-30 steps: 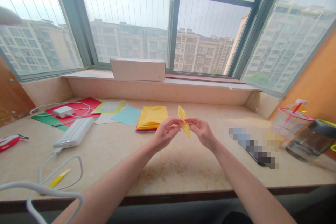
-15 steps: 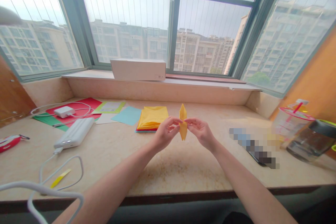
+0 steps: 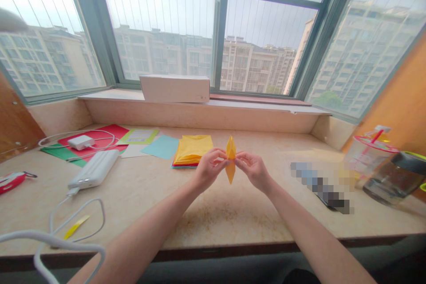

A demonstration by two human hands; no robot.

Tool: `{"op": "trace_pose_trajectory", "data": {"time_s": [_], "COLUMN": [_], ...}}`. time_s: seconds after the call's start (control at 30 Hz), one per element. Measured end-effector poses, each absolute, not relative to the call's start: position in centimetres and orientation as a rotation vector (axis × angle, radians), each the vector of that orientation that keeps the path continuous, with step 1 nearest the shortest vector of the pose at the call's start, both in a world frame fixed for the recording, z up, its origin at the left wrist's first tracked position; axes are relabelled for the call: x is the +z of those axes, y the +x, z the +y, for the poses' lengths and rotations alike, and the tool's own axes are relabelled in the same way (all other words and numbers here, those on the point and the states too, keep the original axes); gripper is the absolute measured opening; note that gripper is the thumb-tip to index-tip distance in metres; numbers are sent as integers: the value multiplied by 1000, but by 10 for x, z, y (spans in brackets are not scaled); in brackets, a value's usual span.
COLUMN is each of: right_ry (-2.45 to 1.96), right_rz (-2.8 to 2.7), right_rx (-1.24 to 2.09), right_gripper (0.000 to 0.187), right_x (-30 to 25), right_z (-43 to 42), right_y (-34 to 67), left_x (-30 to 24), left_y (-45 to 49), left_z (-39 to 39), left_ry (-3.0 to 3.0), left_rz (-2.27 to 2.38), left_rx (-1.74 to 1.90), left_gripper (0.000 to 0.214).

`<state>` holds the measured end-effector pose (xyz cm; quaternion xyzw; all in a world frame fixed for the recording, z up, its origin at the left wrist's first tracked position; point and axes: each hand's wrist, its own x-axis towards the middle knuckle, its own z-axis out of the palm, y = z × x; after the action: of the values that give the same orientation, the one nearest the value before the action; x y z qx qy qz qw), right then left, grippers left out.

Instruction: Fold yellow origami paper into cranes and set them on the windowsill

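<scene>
A folded yellow piece of origami paper (image 3: 230, 173), narrow and pointed at top and bottom, is held upright above the counter. My left hand (image 3: 211, 167) pinches its left side between thumb and fingers. From the other side, my right hand (image 3: 250, 168) pinches its right edge the same way. The upper half of the paper bulges slightly apart at its folds. Just behind my left hand lies a stack of yellow paper (image 3: 193, 150), with red and blue sheets showing underneath.
Left of the stack are a light blue sheet (image 3: 162, 147), a red sheet (image 3: 106, 135), a white charger (image 3: 80, 142) and a white power bank (image 3: 93, 169) with cable. To the right lie a blurred-out phone (image 3: 328, 197), a plastic cup (image 3: 369, 155) and a dark-lidded jar (image 3: 392, 179). A white box (image 3: 175, 89) stands on the sill.
The folded paper has dropped slightly and turned a little between my fingers, its upper part now looking rounder. Both hands keep their pinch in nearly the same place.
</scene>
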<state>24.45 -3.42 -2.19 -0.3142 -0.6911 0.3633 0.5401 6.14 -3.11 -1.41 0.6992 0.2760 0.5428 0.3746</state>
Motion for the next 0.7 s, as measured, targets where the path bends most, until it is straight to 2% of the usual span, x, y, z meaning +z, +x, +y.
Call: {"op": "trace_pose_trajectory", "data": {"time_s": [0.2, 0.4, 0.7], "right_ry": [-778, -769, -794], "right_rz": [-1631, -1558, -1607], "right_rx": [831, 969, 870], "right_gripper": [26, 29, 30], "right_x": [-22, -20, -23], "right_z": [-38, -38, -39], "right_y": [240, 239, 233], "left_x": [-11, -7, -9], "left_y": [61, 62, 63], "left_z": [-34, -39, -35], "left_ry": [1840, 1924, 1946], "left_rz": [711, 732, 889], "left_rx": [1436, 1444, 1465], "left_gripper": [29, 30, 30]}}
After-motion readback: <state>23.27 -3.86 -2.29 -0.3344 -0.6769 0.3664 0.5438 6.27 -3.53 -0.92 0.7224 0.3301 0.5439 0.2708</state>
